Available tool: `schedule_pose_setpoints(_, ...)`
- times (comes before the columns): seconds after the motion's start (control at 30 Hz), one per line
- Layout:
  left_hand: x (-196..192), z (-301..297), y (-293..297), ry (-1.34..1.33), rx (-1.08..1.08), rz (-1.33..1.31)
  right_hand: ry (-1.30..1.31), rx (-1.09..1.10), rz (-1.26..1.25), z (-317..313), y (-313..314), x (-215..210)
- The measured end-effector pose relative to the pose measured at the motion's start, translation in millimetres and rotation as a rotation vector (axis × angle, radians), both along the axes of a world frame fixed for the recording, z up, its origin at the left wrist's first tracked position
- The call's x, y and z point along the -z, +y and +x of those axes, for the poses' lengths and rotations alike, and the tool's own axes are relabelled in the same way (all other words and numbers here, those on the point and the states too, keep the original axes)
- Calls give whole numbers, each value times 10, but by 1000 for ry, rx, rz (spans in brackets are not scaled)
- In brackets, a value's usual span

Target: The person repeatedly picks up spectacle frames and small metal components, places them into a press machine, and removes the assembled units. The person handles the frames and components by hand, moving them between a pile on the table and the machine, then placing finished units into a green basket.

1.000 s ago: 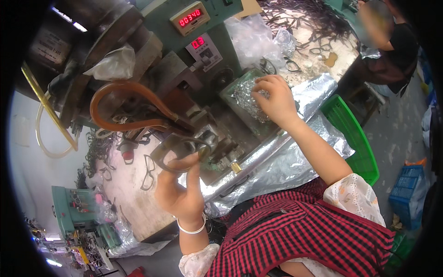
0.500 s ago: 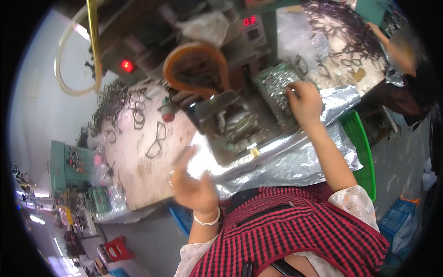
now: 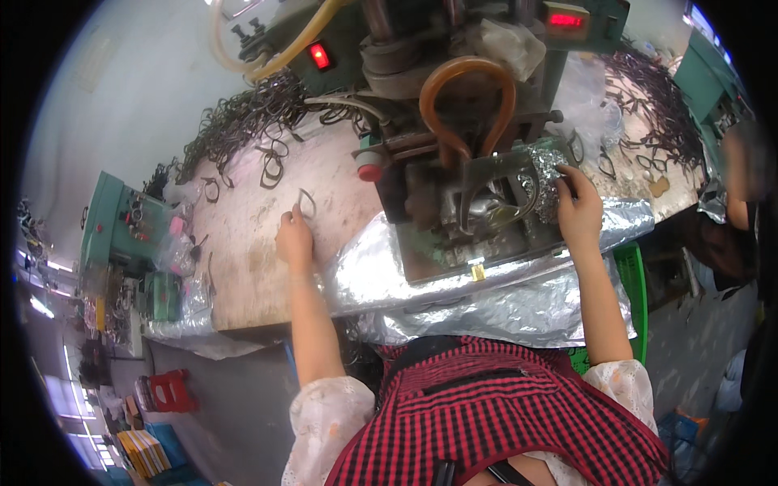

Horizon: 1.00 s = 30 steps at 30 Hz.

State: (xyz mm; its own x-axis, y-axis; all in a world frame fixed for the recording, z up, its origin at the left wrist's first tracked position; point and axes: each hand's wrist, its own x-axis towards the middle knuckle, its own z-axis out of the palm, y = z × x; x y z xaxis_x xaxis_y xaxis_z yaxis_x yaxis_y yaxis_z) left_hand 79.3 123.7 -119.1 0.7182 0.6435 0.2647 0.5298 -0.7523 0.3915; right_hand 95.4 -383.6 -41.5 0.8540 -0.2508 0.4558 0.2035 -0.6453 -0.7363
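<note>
My left hand is over the pale tabletop, its fingers closed at the near end of a dark eyeglass frame; part of that frame is hidden under the hand. My right hand has its fingers curled at the edge of a heap of small shiny metal pieces. Whatever its fingertips pinch is too small to tell. Left of this hand, a dark curved outline like an eyeglass frame shows over the bed of the press machine.
A brown hose loop rises over the machine, beside a red button. Piles of dark eyeglass frames lie at the back left and back right. Foil covers the front edge. A green basket stands at right, near another person's arm.
My left hand has reached forward and left from beside the machine to the eyeglass frame on the table. My right hand stays at the metal pieces. The whole view has shifted and turned.
</note>
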Motion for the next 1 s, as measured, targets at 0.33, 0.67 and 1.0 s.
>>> schedule_pose_setpoints(0.33, -593, -498, -548, -826, 358, -868, 64, 57, 276, -824, -635, 64)
schedule_pose_setpoints(0.67, -982, -273, -1125, -674, 589, -846, -221, -426, 204, -251, 738, -702)
schedule_pose_setpoints(1.0, -1661, -653, -1833, -1023, 798, -897, 82, -599, 773, -330, 939, -752)
